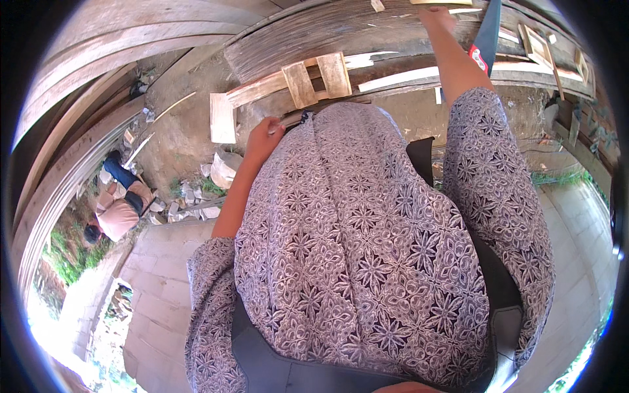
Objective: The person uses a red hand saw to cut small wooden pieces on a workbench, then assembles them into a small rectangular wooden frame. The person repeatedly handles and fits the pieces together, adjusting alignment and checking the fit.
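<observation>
No bins in my view tbh, left hand [263, 139] curled shut near the patterned dress [354, 236], grip contents hidden, right hand [438, 18] far up on planks [314, 33], grip cut off, can't tell.

Rough, matt wooden planks [341, 29] (weathered grey); patterned cloth sleeve [498, 170].

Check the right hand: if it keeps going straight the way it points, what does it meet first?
The right hand reaches up toward the picture's top edge. Just ahead lies a pale wood strip on the weathered planks; likely that first, though depth is unclear.
</observation>
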`<action>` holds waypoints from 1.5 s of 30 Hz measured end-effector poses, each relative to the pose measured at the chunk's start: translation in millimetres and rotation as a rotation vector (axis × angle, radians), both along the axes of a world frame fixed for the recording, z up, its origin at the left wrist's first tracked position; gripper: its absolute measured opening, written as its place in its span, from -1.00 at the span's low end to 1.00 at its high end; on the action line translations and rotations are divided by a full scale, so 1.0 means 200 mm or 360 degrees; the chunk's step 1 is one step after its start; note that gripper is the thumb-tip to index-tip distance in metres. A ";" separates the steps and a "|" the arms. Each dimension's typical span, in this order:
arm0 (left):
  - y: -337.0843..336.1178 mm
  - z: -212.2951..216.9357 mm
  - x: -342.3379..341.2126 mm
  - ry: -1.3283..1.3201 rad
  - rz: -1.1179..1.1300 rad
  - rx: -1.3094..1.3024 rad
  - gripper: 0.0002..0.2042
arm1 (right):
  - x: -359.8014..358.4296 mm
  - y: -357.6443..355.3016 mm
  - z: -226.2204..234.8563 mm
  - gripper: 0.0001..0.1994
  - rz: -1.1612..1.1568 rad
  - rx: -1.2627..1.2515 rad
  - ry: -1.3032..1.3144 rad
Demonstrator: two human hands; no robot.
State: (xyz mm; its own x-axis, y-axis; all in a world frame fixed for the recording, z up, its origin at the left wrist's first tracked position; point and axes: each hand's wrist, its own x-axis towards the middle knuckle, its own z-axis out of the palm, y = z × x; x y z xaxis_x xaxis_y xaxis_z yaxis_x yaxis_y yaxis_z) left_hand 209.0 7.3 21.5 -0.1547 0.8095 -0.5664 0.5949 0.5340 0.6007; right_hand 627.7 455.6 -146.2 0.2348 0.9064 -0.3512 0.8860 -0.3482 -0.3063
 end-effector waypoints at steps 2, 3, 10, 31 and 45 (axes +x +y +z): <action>0.14 0.08 0.05 0.0019 0.0005 0.0009 -0.65 | 0.01 -0.06 -0.04 -0.46 -0.0155 0.0125 0.0055; 0.20 0.12 0.07 0.0012 0.0018 -0.0005 -0.65 | -0.04 -0.14 -0.04 -0.48 -0.0275 0.0273 0.0102; 0.36 0.13 0.11 -0.0040 -0.0171 0.0152 -0.65 | -0.08 -0.43 0.06 -0.36 -0.0723 0.0417 0.1001; -0.31 0.22 -0.09 0.0043 0.0095 -0.0055 -0.67 | -0.37 -0.17 0.63 -0.44 -0.0146 -0.0198 -0.0150; 0.21 0.22 0.02 -0.0376 0.0305 0.0017 -0.65 | -0.31 -0.88 0.85 -0.70 -0.0921 -0.0103 0.2989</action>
State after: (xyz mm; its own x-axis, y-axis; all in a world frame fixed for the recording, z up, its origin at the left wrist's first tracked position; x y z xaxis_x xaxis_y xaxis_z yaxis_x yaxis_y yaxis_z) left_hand 213.2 49.0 64.7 -0.1700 0.7844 -0.5965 0.3272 0.6159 0.7166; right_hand 565.7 280.6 24.5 -0.1977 0.8484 -0.4911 -0.6932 -0.4752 -0.5418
